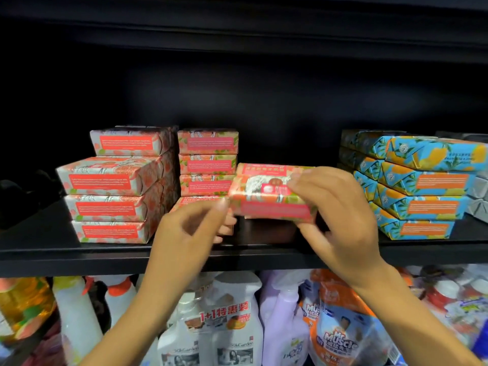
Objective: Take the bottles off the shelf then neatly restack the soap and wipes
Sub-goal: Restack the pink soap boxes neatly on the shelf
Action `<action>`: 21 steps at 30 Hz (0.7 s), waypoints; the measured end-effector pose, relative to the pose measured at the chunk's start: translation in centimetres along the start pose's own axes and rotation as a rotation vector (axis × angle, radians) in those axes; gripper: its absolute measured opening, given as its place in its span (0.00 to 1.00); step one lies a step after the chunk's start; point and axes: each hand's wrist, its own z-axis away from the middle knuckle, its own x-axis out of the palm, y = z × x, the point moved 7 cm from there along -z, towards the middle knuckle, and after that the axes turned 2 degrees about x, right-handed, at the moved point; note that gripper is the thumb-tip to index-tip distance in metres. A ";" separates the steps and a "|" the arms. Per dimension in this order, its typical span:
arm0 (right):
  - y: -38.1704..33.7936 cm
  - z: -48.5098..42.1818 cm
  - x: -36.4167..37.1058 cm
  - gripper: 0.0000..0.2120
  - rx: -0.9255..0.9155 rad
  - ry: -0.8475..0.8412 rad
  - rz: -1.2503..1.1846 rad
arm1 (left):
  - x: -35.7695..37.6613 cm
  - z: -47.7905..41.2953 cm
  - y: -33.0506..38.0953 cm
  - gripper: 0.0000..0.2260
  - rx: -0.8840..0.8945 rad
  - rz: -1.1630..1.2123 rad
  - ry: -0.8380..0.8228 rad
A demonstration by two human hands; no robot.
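At frame centre, the right hand (pixel 340 207) grasps the pink-and-orange paper-wrapped soap bar (pixel 272 202) just above the black shelf (pixel 79 257); the left hand (pixel 190 231), fingers curled, sits at the bar's left end, its grip indeterminate through blur.

Black back panel (pixel 264 88) behind everything. Dark lumpy object (pixel 23 196) far left, too dim to identify. Lower tier, left to right: yellow-orange bottle (pixel 23 305), white bottle with orange-red top (pixel 76 318), twin white spray bottles with 1+1 promo label (pixel 227 320), lilac spray bottle (pixel 280 320), Mr Muscle pouch (pixel 340 339), blurred red-capped bottles (pixel 449 294).
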 end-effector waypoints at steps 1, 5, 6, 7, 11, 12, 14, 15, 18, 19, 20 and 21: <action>-0.7 0.1 -0.1 0.11 -0.053 0.009 -0.014 | 0.4 -0.2 -0.1 0.21 -0.105 0.106 -0.052; -1.6 0.1 0.2 0.10 -0.130 -0.005 -0.079 | 1.8 0.0 0.8 0.12 -0.185 0.182 -0.262; -1.4 0.0 0.5 0.12 -0.112 -0.055 -0.109 | 1.6 0.0 0.9 0.12 -0.170 0.187 -0.248; -1.3 -0.1 0.7 0.15 -0.083 -0.118 -0.142 | 1.1 0.0 0.9 0.13 -0.135 0.175 -0.214; 0.3 -0.3 0.9 0.31 0.259 -0.282 -0.280 | 0.1 0.1 1.2 0.17 -0.011 0.124 -0.137; 0.8 -0.4 1.1 0.33 0.372 -0.316 -0.346 | 0.2 0.2 1.3 0.18 0.006 0.121 -0.158; 1.2 -0.6 1.5 0.31 0.489 -0.375 -0.458 | 0.4 0.3 1.3 0.19 0.055 0.100 -0.191; 1.3 -0.6 1.7 0.28 0.497 -0.388 -0.477 | 0.5 0.3 1.3 0.19 0.077 0.102 -0.190; 0.7 -1.0 1.3 0.21 0.425 -0.339 -0.441 | 0.4 0.3 1.3 0.20 0.119 0.110 -0.156; 0.3 -1.1 1.0 0.19 0.374 -0.300 -0.408 | 0.3 0.4 1.5 0.20 0.148 0.078 -0.152; -0.1 -1.2 0.7 0.17 0.316 -0.258 -0.373 | 0.3 0.5 1.6 0.21 0.164 0.039 -0.151; -0.6 -1.1 0.4 0.15 0.253 -0.216 -0.338 | 0.3 0.6 1.6 0.23 0.159 0.011 -0.148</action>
